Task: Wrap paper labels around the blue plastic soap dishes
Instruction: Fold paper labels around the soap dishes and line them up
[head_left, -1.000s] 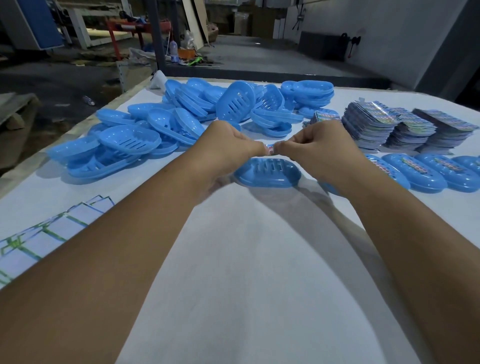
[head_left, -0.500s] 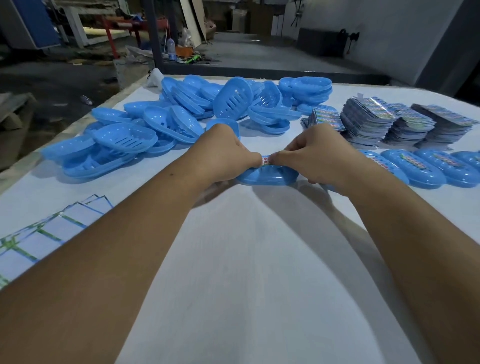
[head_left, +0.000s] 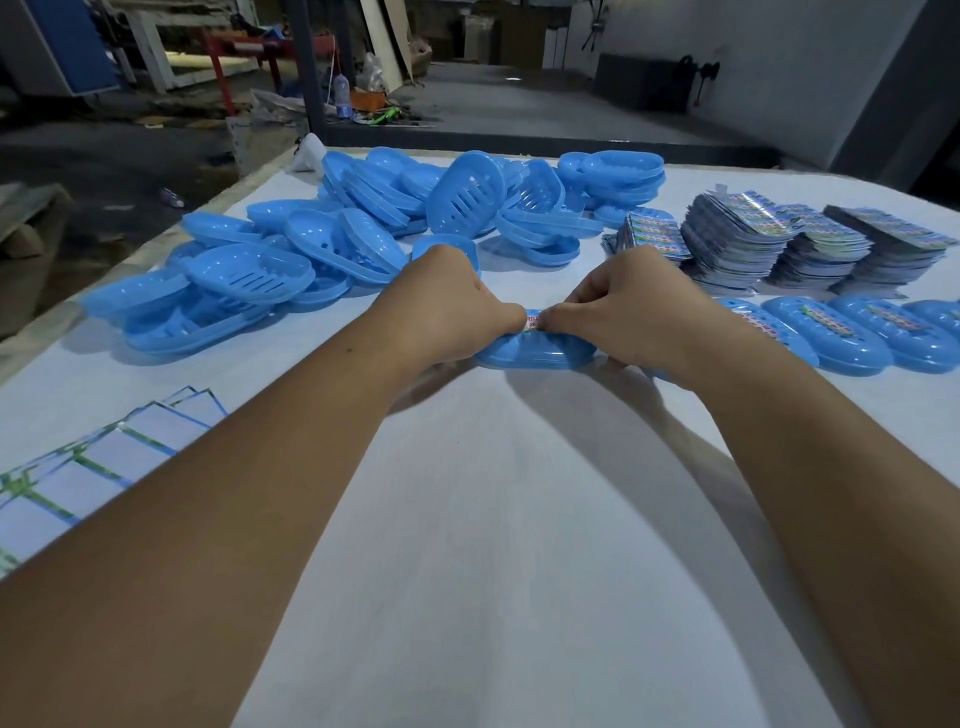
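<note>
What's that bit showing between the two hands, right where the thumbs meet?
In the head view, a strip of paper label shows between the left hand and right hand, lying across the top of the soap dish they hold.

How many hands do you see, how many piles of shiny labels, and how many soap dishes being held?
Hands: 2 (left hand, right hand)
Label stacks: 4
Held soap dish: 1
Total: 7
</note>
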